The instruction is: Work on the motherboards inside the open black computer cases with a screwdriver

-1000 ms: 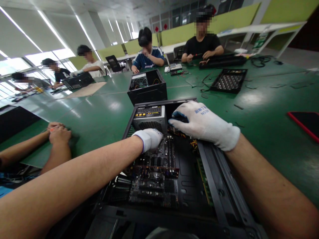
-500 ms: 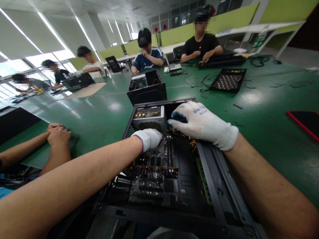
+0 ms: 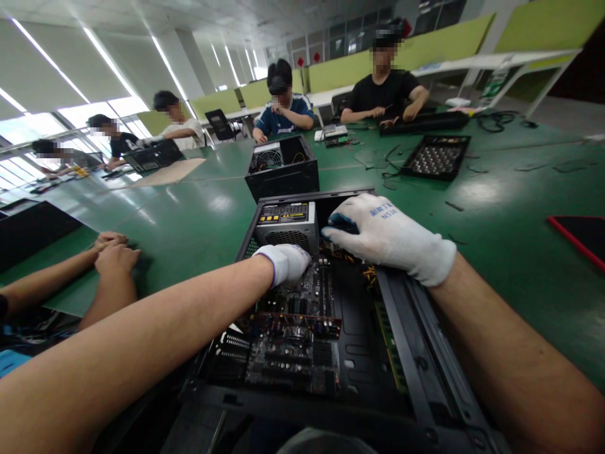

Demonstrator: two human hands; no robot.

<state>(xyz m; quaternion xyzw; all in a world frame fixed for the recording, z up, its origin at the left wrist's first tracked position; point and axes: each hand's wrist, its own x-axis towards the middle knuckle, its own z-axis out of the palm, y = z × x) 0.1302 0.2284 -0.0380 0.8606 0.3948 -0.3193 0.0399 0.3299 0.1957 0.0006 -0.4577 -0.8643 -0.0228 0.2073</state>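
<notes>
The green table [image 3: 208, 221] is stretching across the room, and the black case [image 3: 302, 408] is lying open side up directly in front of the person, under both hands. A smaller-looking second case [image 3: 283, 181] is standing just beyond it.

Inside the case, the board [image 3: 293, 362] is lying flat along the left, and the grey power supply [image 3: 289, 237] is sitting in the far left corner. The right hand [image 3: 385, 236], in a white glove with blue showing inside the fingers, is bridging the far part of the case's right side; its wrist is bending inward, its forearm slanting up from the lower right. Its fingers are curling, with the thumb lying below them and a dark gap showing between; whether they are gripping anything, I cannot tell. The left hand [image 3: 288, 261], also gloved, is hovering or resting over the board's far end, just in front of the power supply, its forearm crossing from the lower left. Its fingers are pointing down out of sight, so their grip cannot be told.

A green strip [image 3: 391, 347] is running along the case's right side. The power supply's label [image 3: 285, 213] is showing yellow marks, its print too small to read. Yellow wires [image 3: 369, 275] are bunching near the right hand. Blue print on the right glove is reading what looks like "N518", beneath blurred characters.
</notes>
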